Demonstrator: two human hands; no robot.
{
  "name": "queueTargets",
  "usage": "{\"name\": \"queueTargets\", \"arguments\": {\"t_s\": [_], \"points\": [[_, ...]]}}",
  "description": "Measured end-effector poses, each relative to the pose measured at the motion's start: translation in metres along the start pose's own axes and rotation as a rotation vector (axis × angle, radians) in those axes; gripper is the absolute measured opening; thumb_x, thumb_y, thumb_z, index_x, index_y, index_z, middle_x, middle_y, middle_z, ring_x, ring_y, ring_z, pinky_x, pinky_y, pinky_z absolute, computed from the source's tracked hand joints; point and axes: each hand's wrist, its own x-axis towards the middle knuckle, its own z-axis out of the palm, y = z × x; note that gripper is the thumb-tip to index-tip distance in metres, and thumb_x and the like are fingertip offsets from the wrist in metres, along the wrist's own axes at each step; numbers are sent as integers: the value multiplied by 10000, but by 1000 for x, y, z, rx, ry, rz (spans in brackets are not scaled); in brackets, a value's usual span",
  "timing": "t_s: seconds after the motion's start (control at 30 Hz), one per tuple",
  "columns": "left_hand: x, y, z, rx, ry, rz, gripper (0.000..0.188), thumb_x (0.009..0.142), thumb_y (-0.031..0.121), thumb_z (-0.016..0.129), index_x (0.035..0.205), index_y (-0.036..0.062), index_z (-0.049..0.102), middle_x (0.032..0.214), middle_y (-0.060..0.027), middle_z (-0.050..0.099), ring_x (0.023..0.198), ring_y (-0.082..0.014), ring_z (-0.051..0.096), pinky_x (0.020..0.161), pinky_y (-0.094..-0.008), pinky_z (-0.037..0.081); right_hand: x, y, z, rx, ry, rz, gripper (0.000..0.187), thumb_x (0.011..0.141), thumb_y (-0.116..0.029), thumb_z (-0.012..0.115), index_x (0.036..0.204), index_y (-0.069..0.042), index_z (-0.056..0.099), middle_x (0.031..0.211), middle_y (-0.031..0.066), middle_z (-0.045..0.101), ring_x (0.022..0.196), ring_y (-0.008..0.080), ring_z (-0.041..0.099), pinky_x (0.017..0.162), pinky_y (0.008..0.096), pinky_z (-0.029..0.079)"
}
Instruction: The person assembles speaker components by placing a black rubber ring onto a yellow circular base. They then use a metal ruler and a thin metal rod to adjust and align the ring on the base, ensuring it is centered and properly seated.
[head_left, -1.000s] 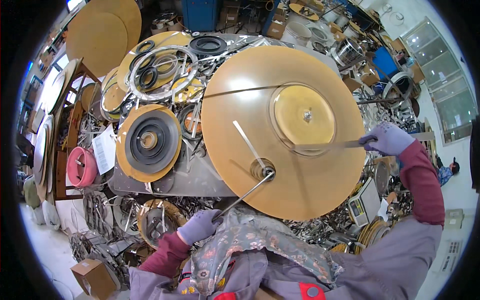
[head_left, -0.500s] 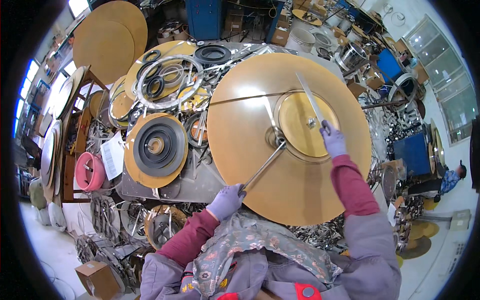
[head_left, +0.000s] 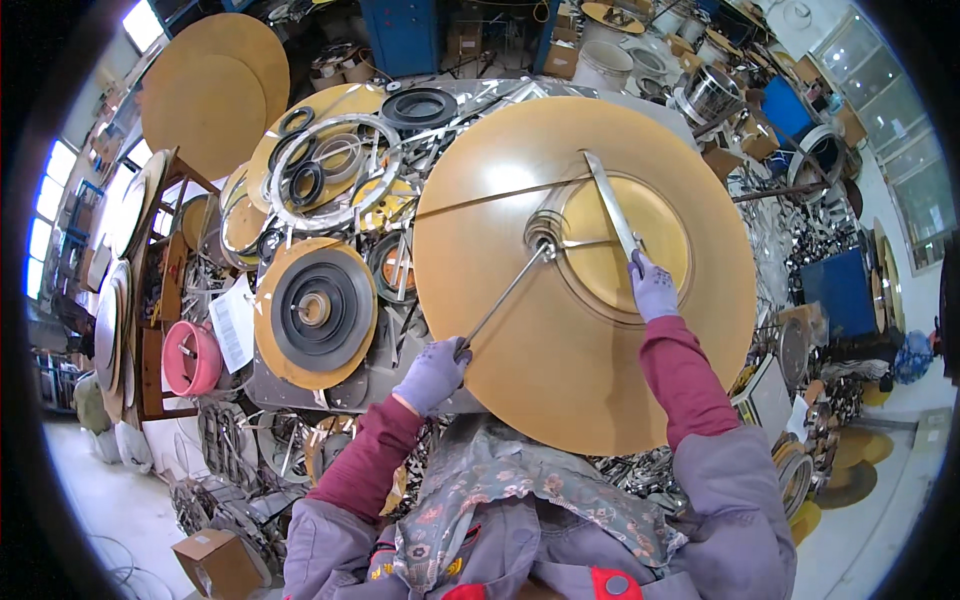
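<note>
A large tan disc (head_left: 560, 370) with a shiny surface takes up the middle, with a smaller gold disc (head_left: 645, 225) at its centre. My left hand (head_left: 434, 374), in a lavender glove, is closed round the near end of a slim metal rod (head_left: 507, 295). The rod slants up to a rounded metal end over the large disc, left of the gold one; whether it touches is hard to tell. My right hand (head_left: 654, 287), gloved alike, grips the lower end of a flat metal strip (head_left: 609, 204), which slants up and left across the gold disc.
Left of the large disc stands a dark ringed piece on a tan disc (head_left: 265, 330). Metal rings (head_left: 283, 212) and black rings (head_left: 420, 107) crowd the table behind it. A pink bucket (head_left: 190, 362) sits further left. Metal scraps (head_left: 640, 468) lie below the disc's near edge.
My left hand has moved left and up, and the rod's far end has shifted left and up. My right hand has drawn the metal strip left and slightly nearer.
</note>
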Motion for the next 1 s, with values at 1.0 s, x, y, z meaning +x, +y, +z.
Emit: {"name": "queueTargets", "arguments": {"t_s": [1.0], "points": [[-190, -23, -11, -144, -169, -70, 238, 891, 151, 567, 1056, -9, 628, 880, -247, 649, 835, -399, 642, 716, -429, 498, -94, -34, -87, 275, -32, -180, 372, 897, -210, 589, 1262, -142, 575, 993, 176, 661, 851, 342, 624, 780, 429, 486]]}}
